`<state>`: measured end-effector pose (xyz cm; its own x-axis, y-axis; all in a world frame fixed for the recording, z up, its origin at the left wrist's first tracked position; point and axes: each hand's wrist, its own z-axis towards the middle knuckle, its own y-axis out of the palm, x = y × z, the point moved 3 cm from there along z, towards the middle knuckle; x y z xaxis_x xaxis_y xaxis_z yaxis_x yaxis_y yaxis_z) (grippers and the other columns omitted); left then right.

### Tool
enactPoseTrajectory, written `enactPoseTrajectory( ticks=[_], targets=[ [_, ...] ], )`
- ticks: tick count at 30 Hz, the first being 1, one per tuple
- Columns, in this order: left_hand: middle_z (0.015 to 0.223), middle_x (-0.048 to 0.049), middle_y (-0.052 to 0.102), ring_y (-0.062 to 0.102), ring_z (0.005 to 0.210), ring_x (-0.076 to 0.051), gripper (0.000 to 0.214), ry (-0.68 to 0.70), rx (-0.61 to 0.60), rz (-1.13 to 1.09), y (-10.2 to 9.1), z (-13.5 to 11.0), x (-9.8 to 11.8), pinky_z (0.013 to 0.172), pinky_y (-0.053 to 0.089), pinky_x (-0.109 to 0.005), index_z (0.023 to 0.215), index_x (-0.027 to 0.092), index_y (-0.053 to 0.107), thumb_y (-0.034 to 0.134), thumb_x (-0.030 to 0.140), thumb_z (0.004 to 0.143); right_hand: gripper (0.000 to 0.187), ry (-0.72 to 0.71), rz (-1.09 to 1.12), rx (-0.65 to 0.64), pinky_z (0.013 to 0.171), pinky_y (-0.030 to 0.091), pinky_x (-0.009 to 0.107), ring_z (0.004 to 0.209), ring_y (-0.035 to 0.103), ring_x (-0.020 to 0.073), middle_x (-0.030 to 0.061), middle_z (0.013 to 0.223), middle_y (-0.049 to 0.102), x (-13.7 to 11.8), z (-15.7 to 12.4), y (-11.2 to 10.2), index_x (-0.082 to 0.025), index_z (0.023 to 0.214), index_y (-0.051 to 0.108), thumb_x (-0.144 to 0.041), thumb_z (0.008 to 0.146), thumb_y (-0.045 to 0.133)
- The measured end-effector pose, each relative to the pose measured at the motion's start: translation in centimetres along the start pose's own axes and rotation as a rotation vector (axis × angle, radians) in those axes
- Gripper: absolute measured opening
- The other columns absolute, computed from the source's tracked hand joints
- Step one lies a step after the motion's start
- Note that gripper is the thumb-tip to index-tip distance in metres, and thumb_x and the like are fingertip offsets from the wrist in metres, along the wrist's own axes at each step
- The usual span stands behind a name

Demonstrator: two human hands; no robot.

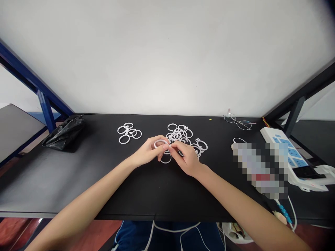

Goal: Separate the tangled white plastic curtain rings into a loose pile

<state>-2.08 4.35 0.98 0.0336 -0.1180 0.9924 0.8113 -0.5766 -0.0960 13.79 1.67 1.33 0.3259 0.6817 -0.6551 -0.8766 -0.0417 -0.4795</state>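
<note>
Left hand [148, 150], right hand [187, 159]: fingers pinch 1 white ring [160, 142]; 2nd ring [165, 160] just below fingers. Advice: grip firm, work clear of ring pile [180, 134] beyond fingers.

Both bare forearms come in from below, the left from the lower left and the right from the lower right, and they angle toward each other so that the hands meet in the middle. The left hand [149, 150] lies palm inward, its thumb and fingers curled and pinched together at the tips. The right hand [187, 159] sits just beside it, back up, fingers bent and pinched, its fingertips [171, 149] touching those of the left.
</note>
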Motion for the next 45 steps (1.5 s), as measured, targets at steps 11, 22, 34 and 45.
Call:
enactPoseTrajectory(
  ticks=[11, 22, 34, 45],
  targets=[
    [0.050, 0.0065, 0.048, 0.049, 0.046, -0.010, 0.032, 0.022, -0.002, -0.026, 0.38, -0.03, -0.10, 0.054, 0.045, -0.025, 0.089, 0.015, 0.056, 0.051, 0.047, 0.093, 0.023, 0.022, 0.002, -0.081, 0.050, 0.036, 0.022, 0.048, 0.044, 0.0091, -0.0053, 0.059, 0.048, 0.30, -0.32, 0.11, -0.021, 0.081, 0.050, -0.028, 0.100, 0.040],
    [0.049, 0.0085, 0.045, 0.049, 0.044, -0.008, 0.032, 0.006, 0.014, -0.075, 0.84, -0.13, -0.25, 0.052, 0.040, -0.021, 0.089, 0.016, 0.053, 0.052, 0.048, 0.092, 0.027, 0.054, 0.037, -0.093, 0.048, 0.030, 0.023, 0.046, 0.036, 0.0085, -0.0063, 0.056, 0.038, 0.71, -0.57, 0.29, -0.021, 0.075, 0.040, -0.027, 0.100, 0.037],
    [0.048, 0.0075, 0.048, 0.048, 0.044, -0.008, 0.030, 0.037, 0.035, -0.083, 0.71, -0.04, -0.78, 0.053, 0.043, -0.022, 0.089, 0.016, 0.053, 0.051, 0.046, 0.093, 0.022, 0.057, 0.034, -0.110, 0.048, 0.029, 0.022, 0.045, 0.034, 0.0080, -0.0074, 0.056, 0.036, 0.67, -0.52, 0.41, -0.021, 0.078, 0.040, -0.024, 0.100, 0.037],
    [0.047, 0.0078, 0.046, 0.045, 0.042, -0.007, 0.029, 0.053, 0.059, -0.103, 0.89, -0.03, -0.78, 0.052, 0.045, -0.023, 0.086, 0.016, 0.054, 0.053, 0.044, 0.093, 0.024, 0.078, 0.086, -0.121, 0.048, 0.030, 0.023, 0.046, 0.035, 0.0084, -0.0071, 0.057, 0.037, 0.69, -0.61, 0.59, -0.022, 0.078, 0.039, -0.026, 0.101, 0.036]
  ],
)
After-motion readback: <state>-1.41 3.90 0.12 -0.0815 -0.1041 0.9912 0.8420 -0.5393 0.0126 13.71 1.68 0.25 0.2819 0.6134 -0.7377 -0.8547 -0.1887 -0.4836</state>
